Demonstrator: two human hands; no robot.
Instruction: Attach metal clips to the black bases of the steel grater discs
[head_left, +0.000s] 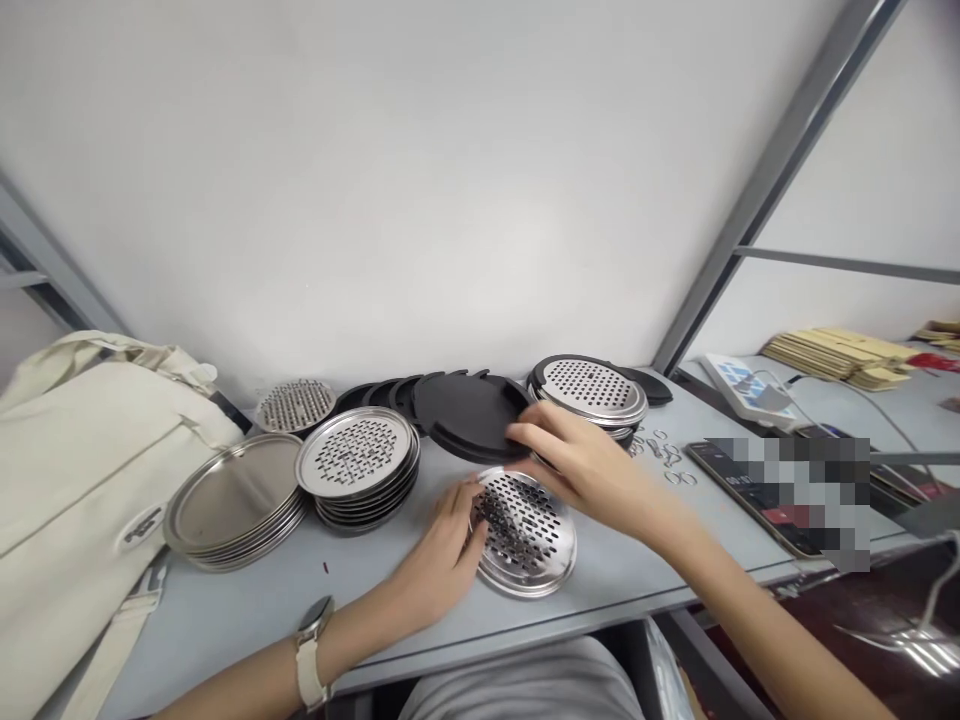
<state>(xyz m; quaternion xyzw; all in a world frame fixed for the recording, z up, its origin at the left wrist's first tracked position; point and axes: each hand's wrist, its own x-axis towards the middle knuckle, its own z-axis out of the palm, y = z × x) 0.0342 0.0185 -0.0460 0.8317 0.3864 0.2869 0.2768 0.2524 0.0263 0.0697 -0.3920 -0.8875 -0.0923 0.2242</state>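
The left hand (pixel 450 530)'s fingers lie close together, thumb apart, touching the rim of a shiny round disc full of holes (pixel 525 535). It sits on the smooth gray table (pixel 622 565). The right hand (pixel 581 460)'s fingers are bent and blurry by a flat black disc (pixel 472 405) – I can't tell if they pinch it. Around are round metal stacks (pixel 232 490), a soft cloth bag (pixel 90 450) and a plain white wall (pixel 450 200).

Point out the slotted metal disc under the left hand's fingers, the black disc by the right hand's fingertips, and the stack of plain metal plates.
Slotted metal disc (pixel 529 528): head view, middle of its perforated face.
Black disc (pixel 471 412): head view, flat upper face.
Stack of plain metal plates (pixel 238 490): head view, topmost plate's face.
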